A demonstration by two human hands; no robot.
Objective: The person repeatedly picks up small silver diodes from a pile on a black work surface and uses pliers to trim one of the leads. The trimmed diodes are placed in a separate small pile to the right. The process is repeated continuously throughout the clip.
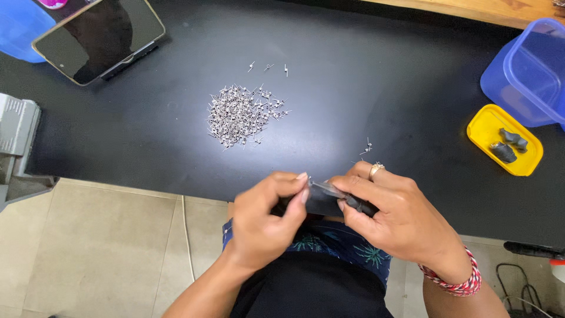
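My left hand (266, 215) and my right hand (393, 217) meet at the near edge of the black table (353, 88). Between them they pinch a small dark clip-like part (329, 197) with a shiny metal piece on it. The left thumb and forefinger press on its left end. The right fingers hold its right end, and that hand wears a ring, with a red-and-white band on the wrist. A pile of small metal springs (242, 113) lies farther up the table. A couple of loose springs (366, 148) rest just beyond my right hand.
A yellow tray (486, 126) holding two dark parts sits at the right, beside a blue plastic box (529, 73). A propped-up phone (97, 36) stands at the far left. A grey device (16, 126) sits at the left edge. Tiled floor lies below the table.
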